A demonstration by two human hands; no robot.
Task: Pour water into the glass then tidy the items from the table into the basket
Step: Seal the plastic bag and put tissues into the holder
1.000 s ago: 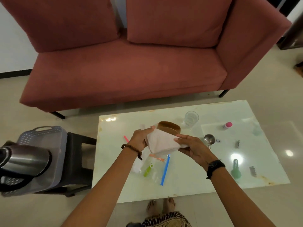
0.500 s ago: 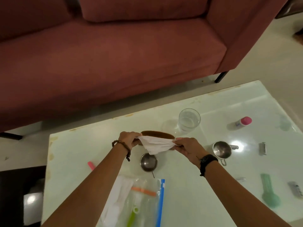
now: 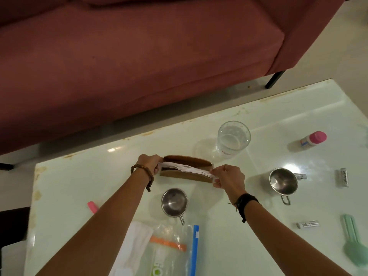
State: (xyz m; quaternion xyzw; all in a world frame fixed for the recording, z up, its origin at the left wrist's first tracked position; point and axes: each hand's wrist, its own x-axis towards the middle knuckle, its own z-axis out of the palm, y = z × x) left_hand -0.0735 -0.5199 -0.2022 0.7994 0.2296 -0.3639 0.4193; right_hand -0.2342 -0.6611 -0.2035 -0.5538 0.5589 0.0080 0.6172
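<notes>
A brown wooden napkin holder (image 3: pixel 185 175) stands on the pale glass table (image 3: pixel 249 226). White napkins (image 3: pixel 189 169) sit down in its slot. My left hand (image 3: pixel 148 163) pinches the napkins' left end and my right hand (image 3: pixel 227 177) pinches their right end. A clear glass (image 3: pixel 233 139) holding water stands behind the holder to the right. The basket is out of view.
Two steel cups (image 3: pixel 174 202) (image 3: pixel 283 181) stand near the holder. A pink-capped bottle (image 3: pixel 310 140), two small tubes (image 3: pixel 344 177) (image 3: pixel 307 224), a green utensil (image 3: pixel 353 239), a pink item (image 3: pixel 92 206) and a zip bag (image 3: pixel 169 251) lie about. A red sofa (image 3: pixel 139 56) is behind the table.
The napkins went from being held above the table down into the holder's slot, with both hands spreading to their ends. The view tilted down and closer; the basket dropped out of sight.
</notes>
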